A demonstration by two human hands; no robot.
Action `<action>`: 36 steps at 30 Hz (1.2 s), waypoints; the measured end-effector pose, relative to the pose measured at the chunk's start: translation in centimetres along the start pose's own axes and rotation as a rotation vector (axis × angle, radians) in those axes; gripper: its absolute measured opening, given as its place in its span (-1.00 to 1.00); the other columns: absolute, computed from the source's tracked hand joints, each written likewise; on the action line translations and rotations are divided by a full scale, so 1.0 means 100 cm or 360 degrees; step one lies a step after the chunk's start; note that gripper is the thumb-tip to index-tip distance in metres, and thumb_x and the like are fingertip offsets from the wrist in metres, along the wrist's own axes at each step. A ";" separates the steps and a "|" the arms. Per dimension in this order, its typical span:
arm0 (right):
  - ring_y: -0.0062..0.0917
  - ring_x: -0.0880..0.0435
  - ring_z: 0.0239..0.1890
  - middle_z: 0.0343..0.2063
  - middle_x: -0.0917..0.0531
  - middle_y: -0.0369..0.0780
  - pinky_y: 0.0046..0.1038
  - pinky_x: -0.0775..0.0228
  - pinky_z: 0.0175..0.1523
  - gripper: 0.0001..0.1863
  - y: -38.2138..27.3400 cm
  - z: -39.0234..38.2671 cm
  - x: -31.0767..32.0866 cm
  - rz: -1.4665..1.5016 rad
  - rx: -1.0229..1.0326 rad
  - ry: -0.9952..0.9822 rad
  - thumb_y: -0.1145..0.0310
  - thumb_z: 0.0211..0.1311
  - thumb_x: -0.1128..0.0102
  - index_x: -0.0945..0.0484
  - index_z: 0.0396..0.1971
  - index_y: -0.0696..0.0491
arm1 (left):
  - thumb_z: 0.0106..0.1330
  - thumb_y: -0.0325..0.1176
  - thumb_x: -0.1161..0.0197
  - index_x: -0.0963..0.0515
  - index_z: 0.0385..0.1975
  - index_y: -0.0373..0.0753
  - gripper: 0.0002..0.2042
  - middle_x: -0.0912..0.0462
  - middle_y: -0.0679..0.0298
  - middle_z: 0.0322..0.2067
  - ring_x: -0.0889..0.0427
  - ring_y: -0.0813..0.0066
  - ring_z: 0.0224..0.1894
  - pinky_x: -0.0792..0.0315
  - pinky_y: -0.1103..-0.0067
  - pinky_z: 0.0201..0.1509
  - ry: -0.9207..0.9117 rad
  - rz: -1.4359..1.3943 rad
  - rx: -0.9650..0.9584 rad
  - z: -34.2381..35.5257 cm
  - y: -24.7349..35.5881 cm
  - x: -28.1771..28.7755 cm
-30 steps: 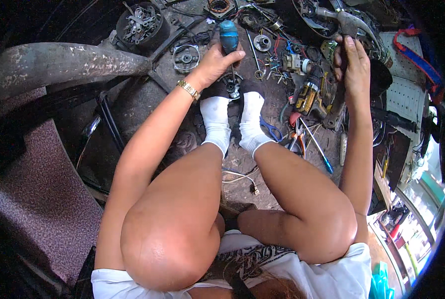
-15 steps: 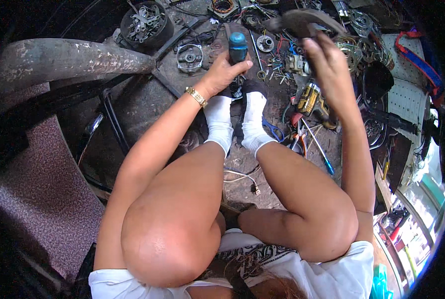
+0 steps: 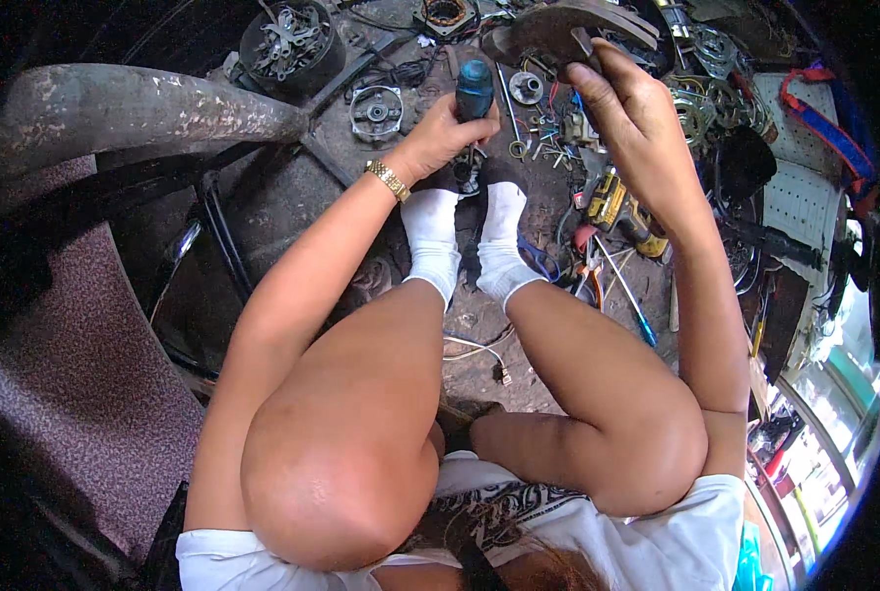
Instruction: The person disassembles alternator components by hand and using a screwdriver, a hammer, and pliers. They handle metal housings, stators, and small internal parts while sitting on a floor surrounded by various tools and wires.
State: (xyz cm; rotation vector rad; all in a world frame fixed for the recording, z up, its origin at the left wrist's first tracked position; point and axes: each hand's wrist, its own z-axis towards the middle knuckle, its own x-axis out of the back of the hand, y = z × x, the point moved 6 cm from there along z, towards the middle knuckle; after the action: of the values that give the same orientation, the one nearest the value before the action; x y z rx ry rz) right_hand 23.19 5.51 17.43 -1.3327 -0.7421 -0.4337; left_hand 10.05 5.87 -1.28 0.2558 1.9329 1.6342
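Observation:
My left hand [image 3: 442, 143] is closed round a screwdriver [image 3: 474, 84] with a blue-green handle, held upright with its butt toward me. Its shank points down at a small metal part [image 3: 468, 175] pinned between my two feet in white socks; where the tip rests is hard to make out. Raised at the upper right, my right hand [image 3: 642, 128] grips a hammer [image 3: 558, 32], its dark head up near the top edge. A gap separates the hammer from the screwdriver's butt.
Right of my feet lie a yellow-black power drill [image 3: 612, 205], pliers [image 3: 592, 281] and a long blue-handled screwdriver [image 3: 637, 305]. Screws and wires are strewn beyond. A round motor end cover [image 3: 376, 113] and a bucket of metal pieces [image 3: 287, 44] stand left; a plug cord [image 3: 479, 347] lies nearer.
The right hand and hammer have shifted slightly up and toward the left. My left hand keeps the screwdriver upright in nearly the same spot.

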 end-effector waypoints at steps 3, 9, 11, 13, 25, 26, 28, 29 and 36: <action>-0.14 -0.56 -0.46 -0.54 -0.51 0.08 -0.33 -0.34 -0.34 -0.63 -0.003 -0.001 -0.003 -0.0010 -0.0062 -0.0072 0.23 0.21 -0.03 -0.44 -0.20 0.28 | 0.11 -0.39 -0.18 -0.37 -0.52 -0.22 -0.88 -0.39 0.41 -0.53 -0.35 0.65 -0.50 -0.26 0.68 -0.39 -0.0029 -0.0031 0.0001 -0.002 0.002 -0.004; -0.19 -0.56 -0.47 -0.55 -0.52 0.06 -0.37 -0.34 -0.33 -0.65 -0.004 -0.001 -0.004 0.0016 0.0024 -0.0027 0.24 0.22 -0.01 -0.44 -0.23 0.28 | 0.11 -0.40 -0.16 -0.33 -0.50 -0.20 -0.88 -0.37 0.41 -0.49 -0.32 0.64 -0.50 -0.23 0.68 -0.40 -0.0005 0.0012 0.0049 -0.006 0.004 -0.009; -0.22 -0.56 -0.46 -0.52 -0.54 0.05 -0.39 -0.35 -0.31 -0.65 0.000 -0.002 0.000 0.0104 -0.0001 0.0026 0.23 0.23 -0.01 -0.44 -0.24 0.28 | 0.10 -0.40 -0.16 -0.34 -0.49 -0.20 -0.88 -0.37 0.41 -0.49 -0.32 0.64 -0.50 -0.23 0.69 -0.41 0.0026 -0.0019 0.0066 -0.005 0.006 -0.006; -0.29 -0.56 -0.43 -0.48 -0.56 0.03 -0.40 -0.35 -0.27 -0.65 0.007 -0.003 0.001 0.0124 -0.0081 -0.0008 0.23 0.24 0.00 -0.44 -0.24 0.27 | 0.10 -0.41 -0.16 -0.34 -0.49 -0.19 -0.88 -0.37 0.40 -0.48 -0.33 0.64 -0.50 -0.22 0.69 -0.42 0.0074 -0.0019 0.0061 -0.004 0.008 -0.003; -0.35 -0.56 -0.43 -0.49 -0.56 0.01 -0.41 -0.35 -0.26 -0.65 0.007 -0.003 0.000 0.0016 -0.0145 -0.0033 0.23 0.24 0.00 -0.45 -0.24 0.27 | 0.08 -0.43 -0.16 -0.32 -0.54 -0.21 -0.87 -0.37 0.35 -0.48 -0.34 0.62 -0.48 -0.22 0.69 -0.42 0.0157 -0.0095 0.0056 -0.006 0.004 0.002; -0.35 -0.56 -0.44 -0.48 -0.56 0.01 -0.41 -0.35 -0.26 -0.65 0.007 -0.001 -0.001 0.0031 -0.0166 -0.0060 0.23 0.24 0.00 -0.44 -0.24 0.27 | 0.08 -0.43 -0.16 -0.32 -0.54 -0.21 -0.87 -0.37 0.35 -0.48 -0.34 0.62 -0.48 -0.22 0.69 -0.42 0.0177 -0.0136 0.0071 -0.007 0.004 0.005; -0.34 -0.55 -0.44 -0.49 -0.56 0.02 -0.41 -0.34 -0.27 -0.64 0.007 0.000 -0.002 0.0055 -0.0148 -0.0065 0.22 0.24 0.00 -0.44 -0.23 0.28 | 0.10 -0.37 -0.18 -0.40 -0.51 -0.22 -0.89 -0.42 0.40 -0.55 -0.36 0.66 -0.51 -0.26 0.68 -0.40 0.0132 -0.0129 -0.0004 -0.006 0.007 0.008; -0.34 -0.54 -0.45 -0.49 -0.56 0.03 -0.40 -0.34 -0.27 -0.64 0.007 -0.001 -0.001 0.0060 -0.0111 -0.0040 0.22 0.24 0.00 -0.44 -0.23 0.28 | 0.12 -0.34 -0.18 -0.45 -0.49 -0.23 -0.88 -0.44 0.43 -0.58 -0.37 0.68 -0.52 -0.28 0.67 -0.39 0.0104 -0.0128 -0.0044 -0.004 0.010 0.007; -0.27 -0.56 -0.43 -0.49 -0.55 0.06 -0.38 -0.34 -0.26 -0.63 0.010 0.000 -0.004 0.0070 -0.0131 -0.0061 0.22 0.24 0.01 -0.44 -0.23 0.29 | 0.07 -0.41 -0.18 -0.31 -0.54 -0.20 -0.85 -0.37 0.36 -0.49 -0.33 0.63 -0.49 -0.21 0.69 -0.44 0.0116 -0.0114 0.0064 -0.008 0.005 0.005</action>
State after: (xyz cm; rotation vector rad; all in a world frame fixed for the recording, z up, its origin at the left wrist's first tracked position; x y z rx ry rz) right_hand 23.60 5.71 16.43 -1.4355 -0.7322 -0.4083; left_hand 9.10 5.52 -0.89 0.1427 2.0074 1.5797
